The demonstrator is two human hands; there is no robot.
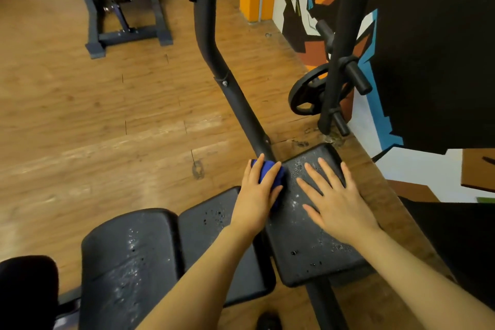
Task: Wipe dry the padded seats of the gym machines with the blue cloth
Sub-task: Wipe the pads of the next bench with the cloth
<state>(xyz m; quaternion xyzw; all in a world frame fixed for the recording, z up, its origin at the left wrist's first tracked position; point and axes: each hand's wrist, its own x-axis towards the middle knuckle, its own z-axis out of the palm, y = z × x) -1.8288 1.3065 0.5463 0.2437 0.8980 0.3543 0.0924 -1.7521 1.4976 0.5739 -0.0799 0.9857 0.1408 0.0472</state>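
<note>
On a wood-floored gym, the left hand presses a bunched dark-blue cloth against the far left edge of a black padded seat speckled with droplets, fingers curled over it, while the right hand rests flat and spread on the same pad.

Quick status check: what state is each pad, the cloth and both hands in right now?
Blue cloth: bunched, gripped by left hand, at the right pad's left edge.
Left hand: curled round the cloth.
Right hand: flat, fingers spread, pressing on the right pad.
Right black padded seat: wet, droplets visible.
Middle black pad: wet, droplets.
Left black rounded pad: wet, streaked.
</note>
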